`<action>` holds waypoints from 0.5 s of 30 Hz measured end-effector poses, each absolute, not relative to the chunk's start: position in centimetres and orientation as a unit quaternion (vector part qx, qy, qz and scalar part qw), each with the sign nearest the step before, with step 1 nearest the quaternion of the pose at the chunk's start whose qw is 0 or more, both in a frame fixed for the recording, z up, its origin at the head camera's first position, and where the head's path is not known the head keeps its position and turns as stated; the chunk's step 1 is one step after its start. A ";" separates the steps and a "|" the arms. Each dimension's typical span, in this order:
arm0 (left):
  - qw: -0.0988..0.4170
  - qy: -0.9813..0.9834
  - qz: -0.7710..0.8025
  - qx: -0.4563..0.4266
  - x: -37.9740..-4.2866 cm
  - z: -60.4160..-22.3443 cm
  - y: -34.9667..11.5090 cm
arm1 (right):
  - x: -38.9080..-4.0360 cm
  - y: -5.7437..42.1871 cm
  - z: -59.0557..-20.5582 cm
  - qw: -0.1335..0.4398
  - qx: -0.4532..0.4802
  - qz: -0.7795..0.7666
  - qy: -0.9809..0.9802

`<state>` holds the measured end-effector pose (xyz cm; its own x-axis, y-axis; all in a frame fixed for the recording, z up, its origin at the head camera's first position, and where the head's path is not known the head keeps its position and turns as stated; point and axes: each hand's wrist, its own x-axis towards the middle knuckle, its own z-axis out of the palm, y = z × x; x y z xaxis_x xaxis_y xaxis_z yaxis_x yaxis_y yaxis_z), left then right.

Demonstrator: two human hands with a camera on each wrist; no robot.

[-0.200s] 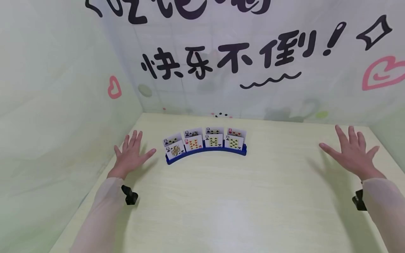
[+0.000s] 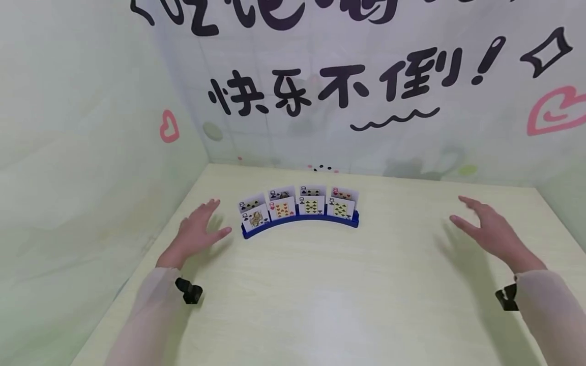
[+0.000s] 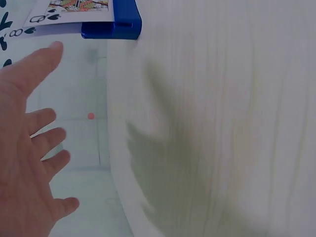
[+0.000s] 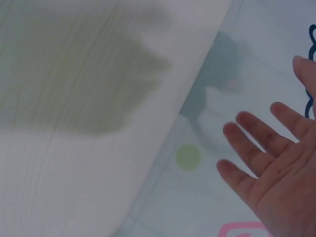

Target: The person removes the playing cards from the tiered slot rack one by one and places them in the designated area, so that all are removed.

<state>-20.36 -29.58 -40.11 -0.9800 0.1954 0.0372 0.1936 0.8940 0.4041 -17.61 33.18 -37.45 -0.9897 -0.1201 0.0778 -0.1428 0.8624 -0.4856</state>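
Pale cloth walls (image 2: 91, 127) with black lettering (image 2: 284, 91) enclose a light, wood-grained table (image 2: 320, 284).

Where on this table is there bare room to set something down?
The table has its widest bare patch on the near side of the blue card holder, between the sleeves. Another lies between the holder's right end and the right hand. Crowded: the holder, bearing two rows of playing cards, and the tight gap between its left end and the left hand.

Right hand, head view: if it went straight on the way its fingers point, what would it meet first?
Probably the printed backdrop, passing to the right of the blue card holder; depth is unclear.
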 end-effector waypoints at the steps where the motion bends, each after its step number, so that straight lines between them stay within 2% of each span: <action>1: 0.009 0.968 0.227 0.109 -20.1 -40.2 -29.3 | -17.5 32.2 -37.4 0.020 0.085 0.270 -0.959; 6: 0.046 0.939 0.322 0.115 -19.2 -40.9 -27.9 | -17.7 26.6 -38.1 0.026 0.135 0.333 -0.933; 15: 0.079 0.914 0.387 0.093 -19.6 -42.2 -26.0 | -20.2 18.0 -40.7 -0.009 0.130 0.404 -0.905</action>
